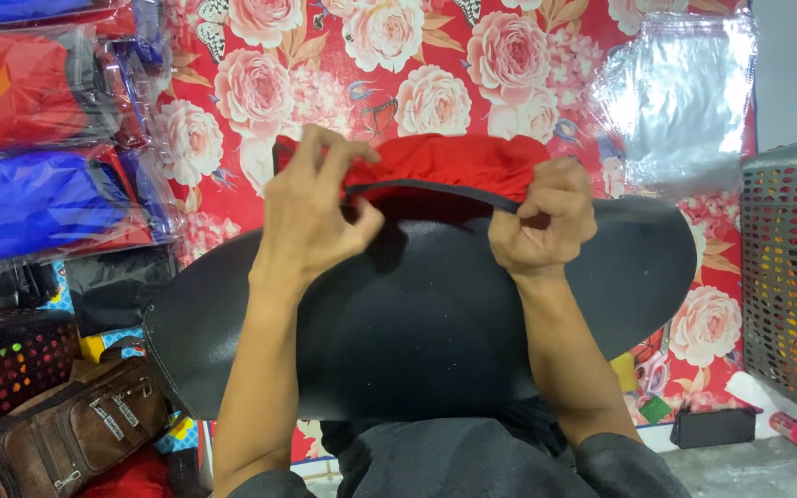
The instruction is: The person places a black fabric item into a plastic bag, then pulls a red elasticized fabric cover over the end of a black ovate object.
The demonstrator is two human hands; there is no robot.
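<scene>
A red floral cloth (435, 83), printed with big pink roses, covers the whole far surface, smooth and slightly glossy. Over it, nearer the person, lies a large black oval board (417, 323), matte, stiff-looking, with a stitched rim at its left edge. At the board's far edge sits a bunched red fabric piece (454, 157), soft and wrinkled, with a thin black trim along its near side. The left hand (311, 217) is clenched on the red fabric and trim at its left end, fingers curled over the top; the right hand (541, 217) pinches the trim at its right end in a closed fist. At far left lie 3 or so folded garments in clear bags (39, 148), red and blue, shiny and crinkled. A grey perforated basket (791, 277) stands at right, a brown strapped bag (76, 424) at near left, a clear plastic sheet (680, 97) at far right. In my judgement the stretchy fabric could slip off the rounded rim if 1 hand loosens, or the trim could twist under uneven pull
</scene>
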